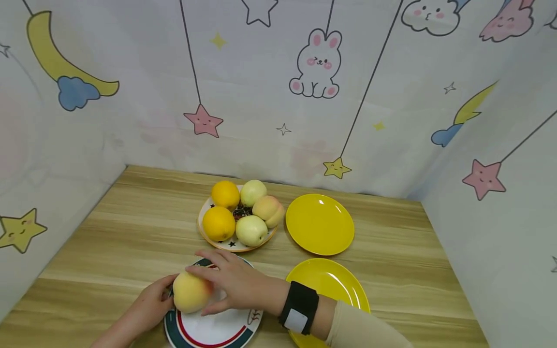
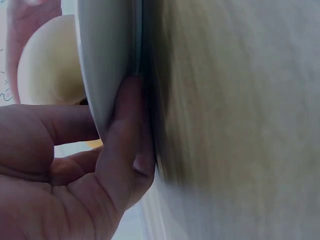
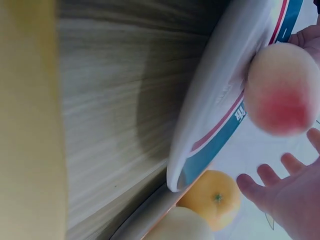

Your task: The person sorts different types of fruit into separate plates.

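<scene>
A yellow peach with a red blush [image 1: 190, 292] sits on a white plate with a green and red rim [image 1: 213, 328] at the front of the table. My left hand [image 1: 150, 307] pinches the plate's left edge, with fingers beneath the rim in the left wrist view [image 2: 95, 185]. Over the plate, my right hand [image 1: 237, 282] is beside the peach, its fingers spread. A gap shows between those fingertips and the peach [image 3: 281, 90] in the right wrist view.
Behind is a patterned plate [image 1: 232, 245] carrying two oranges [image 1: 219, 224], two pale green fruits [image 1: 251, 230] and another peach [image 1: 268, 211]. Two yellow plates [image 1: 319, 224] stand on the right, the nearer one partly under my right forearm. Printed cloth walls [image 1: 261, 145] border the table.
</scene>
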Demonstrator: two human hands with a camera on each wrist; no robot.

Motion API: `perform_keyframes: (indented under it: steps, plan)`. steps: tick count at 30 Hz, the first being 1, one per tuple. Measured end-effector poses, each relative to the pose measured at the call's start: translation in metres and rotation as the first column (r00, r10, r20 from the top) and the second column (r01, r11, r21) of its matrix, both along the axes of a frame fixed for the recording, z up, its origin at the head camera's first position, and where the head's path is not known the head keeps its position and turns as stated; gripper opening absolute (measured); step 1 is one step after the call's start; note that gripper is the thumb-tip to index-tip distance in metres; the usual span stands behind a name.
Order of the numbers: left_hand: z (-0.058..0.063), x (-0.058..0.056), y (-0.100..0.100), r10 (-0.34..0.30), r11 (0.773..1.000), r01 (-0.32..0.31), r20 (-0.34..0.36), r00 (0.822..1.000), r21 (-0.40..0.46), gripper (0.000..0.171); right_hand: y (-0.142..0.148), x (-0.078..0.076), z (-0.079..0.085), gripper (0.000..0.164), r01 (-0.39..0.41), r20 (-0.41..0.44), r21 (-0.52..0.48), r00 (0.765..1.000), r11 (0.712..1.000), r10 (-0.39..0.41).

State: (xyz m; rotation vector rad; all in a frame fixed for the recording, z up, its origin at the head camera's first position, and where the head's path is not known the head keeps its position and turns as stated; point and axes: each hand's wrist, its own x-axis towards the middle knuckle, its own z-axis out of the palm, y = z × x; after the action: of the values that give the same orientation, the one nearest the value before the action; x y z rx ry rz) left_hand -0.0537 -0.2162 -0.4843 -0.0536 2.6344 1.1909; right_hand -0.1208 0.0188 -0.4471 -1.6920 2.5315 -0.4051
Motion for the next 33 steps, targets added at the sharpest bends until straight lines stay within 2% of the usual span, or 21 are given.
perform_keyframes:
  steps: [6, 12, 15, 21, 24, 27, 30, 33]
  plan:
    - [0.002, -0.002, -0.001, -0.006, 0.999, 0.007, 0.022, 1.000, -0.044, 0.048, 0.005, -0.007, 0.010, 0.083, 0.035, -0.009, -0.148, 0.999, 0.988, -0.037]
    - [0.002, -0.004, 0.000, 0.002, 0.999, 0.001, 0.057, 0.998, -0.040, 0.049, 0.011, -0.013, 0.019, 0.092, 0.112, 0.072, -0.208, 0.993, 0.972, -0.098]
    - [0.001, -0.003, 0.000, -0.002, 0.999, 0.004, 0.046, 0.999, -0.054, 0.049, 0.014, -0.016, 0.019, 0.088, 0.120, 0.080, -0.234, 0.991, 0.965, -0.104]
    - [-0.001, -0.002, 0.000, 0.003, 0.999, -0.001, 0.038, 0.999, -0.049, 0.049, 0.020, -0.023, 0.020, 0.077, 0.140, 0.075, -0.262, 0.989, 0.955, -0.125]
    - [-0.001, -0.002, 0.001, 0.003, 0.999, -0.001, 0.050, 0.999, -0.037, 0.049, 0.024, -0.027, 0.022, 0.077, 0.188, 0.093, -0.257, 0.981, 0.948, -0.170]
    - [-0.001, -0.002, 0.001, 0.006, 1.000, -0.005, 0.060, 0.998, -0.029, 0.049, 0.027, -0.032, 0.024, 0.078, 0.230, 0.068, -0.255, 0.973, 0.939, -0.220]
    - [-0.001, -0.002, 0.001, 0.008, 1.000, -0.006, 0.055, 0.998, -0.031, 0.050, 0.030, -0.037, 0.027, 0.079, 0.271, 0.049, -0.254, 0.962, 0.929, -0.267]
    - [-0.001, -0.002, 0.001, 0.010, 0.999, -0.009, 0.040, 0.999, -0.034, 0.050, 0.033, -0.041, 0.031, 0.075, 0.325, 0.070, -0.242, 0.946, 0.914, -0.318]
